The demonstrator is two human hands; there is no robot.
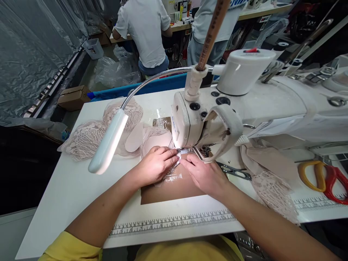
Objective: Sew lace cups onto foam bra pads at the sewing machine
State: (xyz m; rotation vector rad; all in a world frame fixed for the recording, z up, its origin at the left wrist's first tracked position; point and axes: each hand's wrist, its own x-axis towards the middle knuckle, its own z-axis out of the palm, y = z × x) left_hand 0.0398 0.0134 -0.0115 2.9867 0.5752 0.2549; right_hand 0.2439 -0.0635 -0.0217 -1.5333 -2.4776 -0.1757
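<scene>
Pale pink lace fabric with a smooth padded cup piece lies under the head of a white sewing machine. My left hand rests on the lace left of the needle area, its fingers bent together and gripping the fabric. From the right, my right hand pinches the edge of the lace close to the presser foot, thumb and forefinger near the left fingertips. The needle and the exact edge held are mostly hidden by the fingers and machine head. Beneath both hands is a brown sheet on the white table.
A lit lamp on a bendable neck hangs over more lace pieces at left. To the right lie dark thread snips, lace fabric and red-and-yellow-handled scissors. A printed ruler runs along the front edge. Two people work beyond.
</scene>
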